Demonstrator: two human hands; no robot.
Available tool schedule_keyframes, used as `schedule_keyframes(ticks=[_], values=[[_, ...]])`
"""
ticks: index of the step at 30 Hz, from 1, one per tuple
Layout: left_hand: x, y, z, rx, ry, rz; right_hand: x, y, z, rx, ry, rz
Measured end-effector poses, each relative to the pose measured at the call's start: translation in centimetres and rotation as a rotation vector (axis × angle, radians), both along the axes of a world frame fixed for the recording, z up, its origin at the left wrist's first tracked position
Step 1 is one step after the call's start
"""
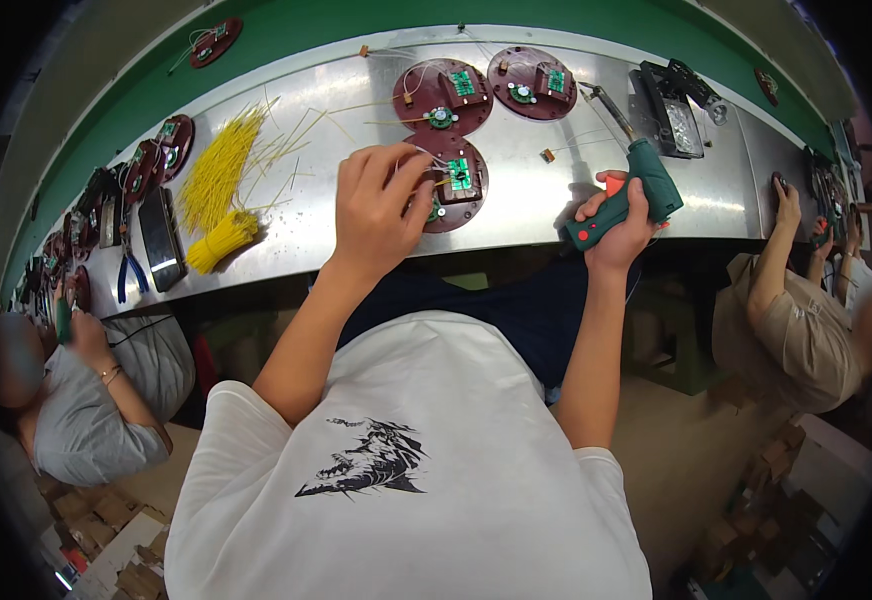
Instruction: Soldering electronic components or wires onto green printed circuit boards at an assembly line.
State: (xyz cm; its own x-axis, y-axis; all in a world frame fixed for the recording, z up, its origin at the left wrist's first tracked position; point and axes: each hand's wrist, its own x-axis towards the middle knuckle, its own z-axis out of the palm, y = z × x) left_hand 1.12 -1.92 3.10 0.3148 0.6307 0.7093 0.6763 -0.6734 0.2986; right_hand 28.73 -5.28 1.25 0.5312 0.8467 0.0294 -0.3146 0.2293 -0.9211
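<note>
My left hand [381,205] is above the left side of a round dark red disc [471,210] at the near edge of the metal bench. Its fingers are pinched, seemingly on a thin yellow wire [444,182] that reaches the green circuit board [461,175] on the disc. The hand covers part of this disc. To the right, my right hand [621,225] is wrapped around a green soldering gun [653,180] with a red trigger. Its slim metal tip [608,105] points up and left, away from the disc in front of me.
Two similar discs [418,78] [506,75] lie behind. Loose yellow wires [218,165] and a tied yellow bundle [221,240] lie left, beside a black phone [161,240] and blue-handled pliers [132,275]. A black tray [671,120] stands at right. Other people work at both sides.
</note>
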Motion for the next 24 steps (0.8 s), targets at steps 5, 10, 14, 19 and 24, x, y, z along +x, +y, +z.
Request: schedule_keyframes(ticks=[5, 10, 14, 19, 24], values=[[0.4, 0.8, 3.4, -0.142, 0.128, -0.072, 0.0, -0.2, -0.4, -0.009, 0.060, -0.052], [0.1, 4.6, 3.6, -0.252, 0.257, -0.287, 0.3, -0.9, -1.1, 0.019, 0.095, -0.135], [0.8, 12.3, 6.8, -0.022, 0.214, -0.139, -0.2, -0.6, -0.2, 0.063, 0.041, -0.224], [0.8, 17.8, 7.1, 0.160, 0.243, 0.097, -0.7, -0.1, 0.2, 0.087, 0.080, -0.237], [-0.7, 13.8, 6.4, -0.504, 0.425, -0.105, -0.4, -0.3, 0.0, 0.073, 0.063, -0.246]])
